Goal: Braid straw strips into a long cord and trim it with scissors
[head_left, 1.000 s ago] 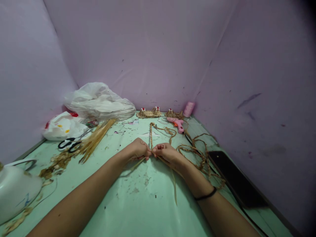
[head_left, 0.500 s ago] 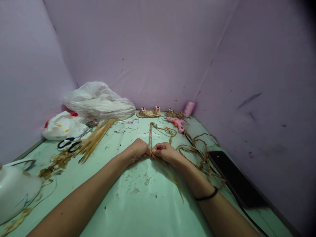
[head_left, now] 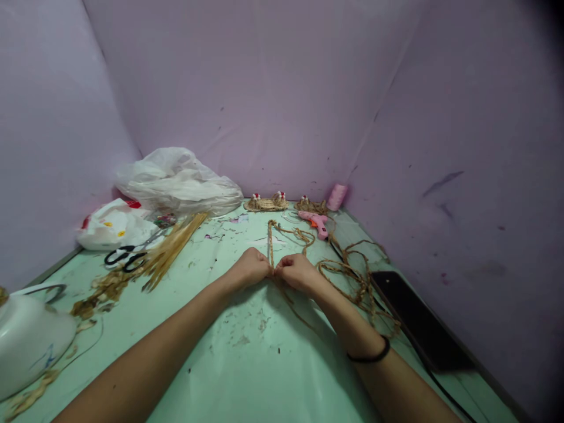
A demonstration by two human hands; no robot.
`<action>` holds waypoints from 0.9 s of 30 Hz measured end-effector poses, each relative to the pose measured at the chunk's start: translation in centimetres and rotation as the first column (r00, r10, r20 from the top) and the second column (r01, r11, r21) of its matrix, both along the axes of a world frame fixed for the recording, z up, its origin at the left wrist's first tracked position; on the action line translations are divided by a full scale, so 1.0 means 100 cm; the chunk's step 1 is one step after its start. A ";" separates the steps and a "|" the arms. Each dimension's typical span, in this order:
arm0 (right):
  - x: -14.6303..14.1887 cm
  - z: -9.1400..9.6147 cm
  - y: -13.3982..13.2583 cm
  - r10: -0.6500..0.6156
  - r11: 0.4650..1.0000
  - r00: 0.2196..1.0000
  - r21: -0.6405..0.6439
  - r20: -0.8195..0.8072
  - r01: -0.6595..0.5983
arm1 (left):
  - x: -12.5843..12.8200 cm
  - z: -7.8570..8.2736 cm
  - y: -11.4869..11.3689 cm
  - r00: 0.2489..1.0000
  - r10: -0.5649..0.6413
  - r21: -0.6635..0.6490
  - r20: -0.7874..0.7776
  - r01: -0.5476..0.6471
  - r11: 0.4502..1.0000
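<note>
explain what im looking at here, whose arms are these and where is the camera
There is no machine: these are a person's two bare arms. The picture comes from a camera worn on their head, looking forward and down, so the arms reach in from below. The left hand and right hand meet and both pinch a braided straw cord that runs away across the green table. To the left lie black scissors, a bundle of straw strips and plastic bags. At the back are small woven pieces, a pink glue gun and a pink spool. A dark flat slab lies at the right.
</note>
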State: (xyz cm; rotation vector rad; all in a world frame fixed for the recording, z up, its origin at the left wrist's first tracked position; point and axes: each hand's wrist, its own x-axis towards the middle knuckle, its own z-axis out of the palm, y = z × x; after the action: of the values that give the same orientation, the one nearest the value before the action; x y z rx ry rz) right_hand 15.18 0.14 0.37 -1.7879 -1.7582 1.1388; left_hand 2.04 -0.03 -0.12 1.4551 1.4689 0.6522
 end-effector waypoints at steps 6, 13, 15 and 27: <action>-0.001 0.008 -0.006 0.005 0.998 0.994 -0.055 -0.111 -0.011 | -0.002 -0.007 0.002 0.995 -0.029 0.095 -0.098 0.038 0.995; 0.002 0.008 -0.004 -0.025 0.991 0.910 -0.127 -0.414 -0.030 | -0.004 0.009 -0.005 0.995 -0.046 0.028 0.085 0.043 0.999; 0.002 0.007 -0.003 -0.022 0.995 0.872 -0.099 -0.490 -0.031 | -0.005 0.012 -0.005 0.981 -0.041 0.021 0.189 0.037 0.999; 0.004 0.004 -0.002 -0.148 0.933 0.821 -0.353 -0.551 -0.069 | -0.011 0.006 0.001 0.978 -0.191 0.052 0.090 0.187 0.981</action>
State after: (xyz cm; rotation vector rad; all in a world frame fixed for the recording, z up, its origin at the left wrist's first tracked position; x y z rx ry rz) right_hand 15.59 -0.01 0.77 -1.4192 -1.1975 1.8416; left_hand 0.92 0.02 0.44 1.5540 1.2331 0.6296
